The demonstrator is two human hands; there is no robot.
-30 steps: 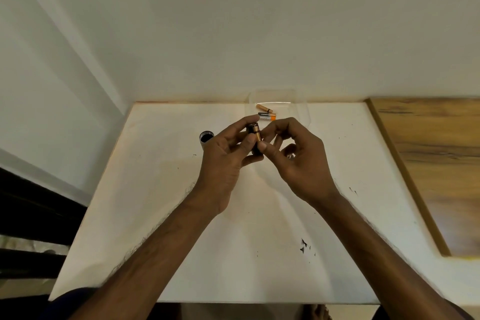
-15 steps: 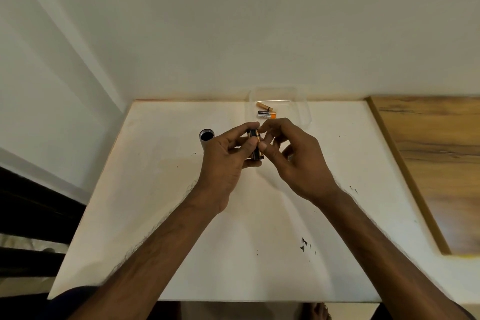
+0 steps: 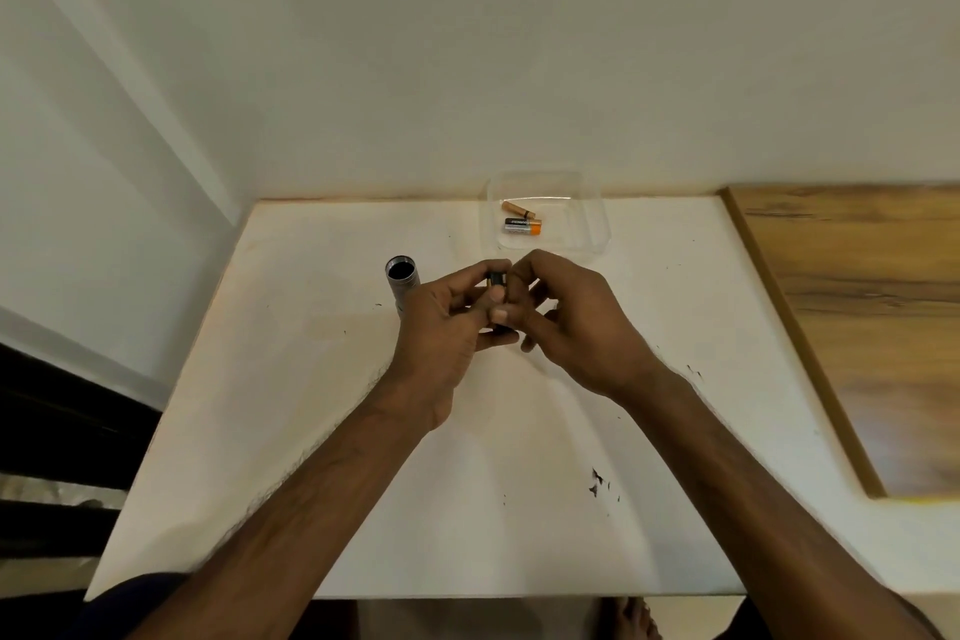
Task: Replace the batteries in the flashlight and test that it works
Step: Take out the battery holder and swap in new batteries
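Observation:
Above the white table [image 3: 311, 431], my left hand [image 3: 441, 327] and my right hand [image 3: 576, 327] meet around a small black battery holder [image 3: 497, 280]. The left fingers wrap its side and the right thumb and forefinger pinch it. Most of the holder is hidden by fingers; only its dark top and bottom ends show. The grey flashlight tube [image 3: 402, 276] stands upright just left of my left hand, with its open end up. A black-and-orange battery [image 3: 522, 226] and a copper-coloured battery [image 3: 518, 210] lie in a clear plastic tub [image 3: 597, 224] behind my hands.
A wood-grain surface [image 3: 857, 327] adjoins the table on the right. The wall runs along the table's back edge, right behind the tub. Small dark specks [image 3: 597, 481] mark the tabletop nearer to me.
Both hands have drifted slightly nearer to me with the holder. The gold-striped battery that showed between the fingers is now covered by them.

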